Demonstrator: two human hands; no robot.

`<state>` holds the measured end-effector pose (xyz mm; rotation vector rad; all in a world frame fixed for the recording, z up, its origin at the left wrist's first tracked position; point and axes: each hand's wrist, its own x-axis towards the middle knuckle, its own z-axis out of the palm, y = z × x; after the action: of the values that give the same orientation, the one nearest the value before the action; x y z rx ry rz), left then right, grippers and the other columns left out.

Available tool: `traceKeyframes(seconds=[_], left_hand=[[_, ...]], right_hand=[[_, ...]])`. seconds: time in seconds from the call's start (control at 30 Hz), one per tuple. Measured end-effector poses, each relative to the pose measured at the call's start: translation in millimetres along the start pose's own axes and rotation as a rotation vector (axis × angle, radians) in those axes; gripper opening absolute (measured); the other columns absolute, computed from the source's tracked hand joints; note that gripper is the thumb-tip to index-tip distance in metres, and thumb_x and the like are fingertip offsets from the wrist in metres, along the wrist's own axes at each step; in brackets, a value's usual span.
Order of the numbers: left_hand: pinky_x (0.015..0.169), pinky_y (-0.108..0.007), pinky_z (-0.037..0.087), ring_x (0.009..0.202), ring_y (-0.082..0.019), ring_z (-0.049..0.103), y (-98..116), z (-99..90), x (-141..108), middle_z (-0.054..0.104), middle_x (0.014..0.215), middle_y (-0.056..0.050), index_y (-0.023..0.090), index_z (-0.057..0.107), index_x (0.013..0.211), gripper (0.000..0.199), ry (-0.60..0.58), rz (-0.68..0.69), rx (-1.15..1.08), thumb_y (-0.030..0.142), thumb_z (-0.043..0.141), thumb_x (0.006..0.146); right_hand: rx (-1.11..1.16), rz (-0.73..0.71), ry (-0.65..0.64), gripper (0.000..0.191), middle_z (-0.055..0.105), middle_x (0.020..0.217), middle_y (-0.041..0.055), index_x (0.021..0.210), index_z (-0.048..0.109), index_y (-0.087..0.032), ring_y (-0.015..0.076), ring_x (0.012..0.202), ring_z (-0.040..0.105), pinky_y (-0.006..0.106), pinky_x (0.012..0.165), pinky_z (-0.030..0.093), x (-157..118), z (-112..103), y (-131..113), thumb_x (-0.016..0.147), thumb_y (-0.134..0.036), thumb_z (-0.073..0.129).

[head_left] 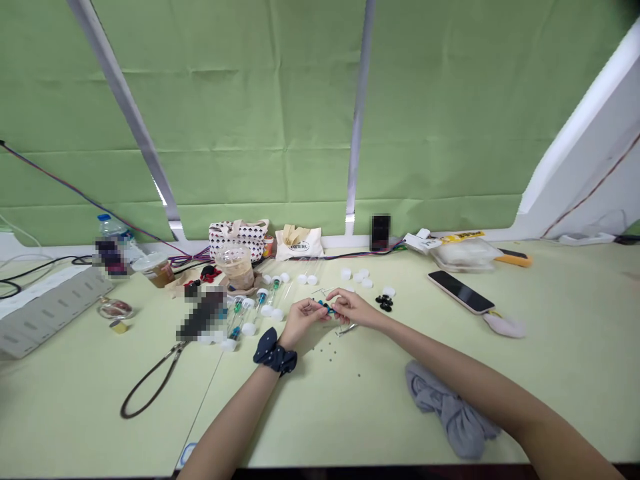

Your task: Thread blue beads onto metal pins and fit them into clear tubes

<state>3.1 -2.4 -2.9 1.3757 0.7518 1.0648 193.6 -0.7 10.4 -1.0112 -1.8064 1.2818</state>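
Close together over the middle of the table, both hands hold a small blue and black piece. My left hand, with a dark dotted scrunchie at its wrist, pinches the piece from the left. The fingers of my right hand close on its right side. The fingers hide much of its shape. Beneath and behind the hands lie thin metal pieces. Black round parts form a small pile to the right, near white caps. Clear tubes with white ends lie to the left.
A phone and grey cloth lie at the right. Left are a plastic cup, a second drink cup, a strap and a grey box. Pouches stand along the back. Tiny dark bits dot the table.
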Motion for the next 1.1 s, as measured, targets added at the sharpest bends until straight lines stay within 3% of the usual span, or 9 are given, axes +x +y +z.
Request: traceKeyframes(seconds=[0.2, 0.33, 0.43, 0.63, 0.9, 1.1], left_hand=[[0.057, -0.025, 0.045, 0.054, -0.011, 0.055, 7.3, 11.0, -9.5, 0.063, 0.063, -0.004, 0.011, 0.061, 0.075, 0.04, -0.101, 0.049, 0.171, 0.05, 0.066, 0.068], [0.048, -0.021, 0.038, 0.048, -0.009, 0.051, 7.5, 10.8, -17.0, 0.061, 0.064, -0.003, 0.012, 0.06, 0.078, 0.046, -0.18, 0.0, 0.213, 0.057, 0.055, 0.074], [0.047, -0.021, 0.036, 0.048, -0.009, 0.049, 5.6, 6.8, -23.2, 0.058, 0.061, -0.002, 0.012, 0.06, 0.074, 0.044, -0.227, -0.009, 0.274, 0.055, 0.057, 0.073], [0.049, -0.021, 0.032, 0.048, -0.009, 0.042, -0.3, 12.0, -34.9, 0.053, 0.055, 0.001, 0.012, 0.059, 0.072, 0.04, -0.155, 0.132, 0.506, 0.049, 0.047, 0.082], [0.056, -0.023, 0.032, 0.053, -0.012, 0.044, -7.8, 33.2, -35.7, 0.051, 0.058, 0.0, 0.016, 0.052, 0.068, 0.038, -0.071, 0.261, 0.785, 0.042, 0.035, 0.09], [0.058, -0.025, 0.032, 0.059, -0.015, 0.053, -15.8, 39.9, -36.5, 0.059, 0.068, -0.005, 0.014, 0.056, 0.079, 0.027, -0.026, 0.248, 1.032, 0.033, 0.041, 0.089]], right_hand=[[0.079, 0.053, 0.088, 0.045, 0.056, 0.059, -0.0037, 0.104, 0.05, -0.018, 0.0082, 0.046, 0.052, 0.019, 0.044, 0.043, -26.7, 4.0, -5.4, 0.076, -0.052, 0.056], [0.058, -0.019, 0.123, 0.045, 0.057, 0.063, -0.0027, 0.108, 0.049, -0.019, 0.008, 0.047, 0.051, 0.02, 0.046, 0.044, -38.2, 8.0, -5.4, 0.076, -0.05, 0.056], [-0.013, -0.063, 0.088, 0.045, 0.057, 0.062, -0.0026, 0.109, 0.048, -0.018, 0.0086, 0.048, 0.05, 0.021, 0.047, 0.043, -40.0, 12.0, -4.4, 0.076, -0.047, 0.057], [0.006, -0.049, 0.062, 0.044, 0.052, 0.056, -0.0049, 0.109, 0.049, -0.018, 0.009, 0.046, 0.048, 0.02, 0.044, 0.039, -39.7, 14.0, -0.3, 0.076, -0.047, 0.055], [0.114, -0.009, 0.064, 0.039, 0.05, 0.052, -0.0051, 0.106, 0.053, -0.018, 0.0074, 0.04, 0.041, 0.02, 0.042, 0.032, -47.7, -2.6, 2.3, 0.079, -0.046, 0.053], [0.023, 0.015, 0.08, 0.039, 0.053, 0.054, -0.0026, 0.098, 0.058, -0.018, 0.0082, 0.041, 0.042, 0.021, 0.043, 0.033, -48.0, 9.1, 7.2, 0.083, -0.051, 0.046]])
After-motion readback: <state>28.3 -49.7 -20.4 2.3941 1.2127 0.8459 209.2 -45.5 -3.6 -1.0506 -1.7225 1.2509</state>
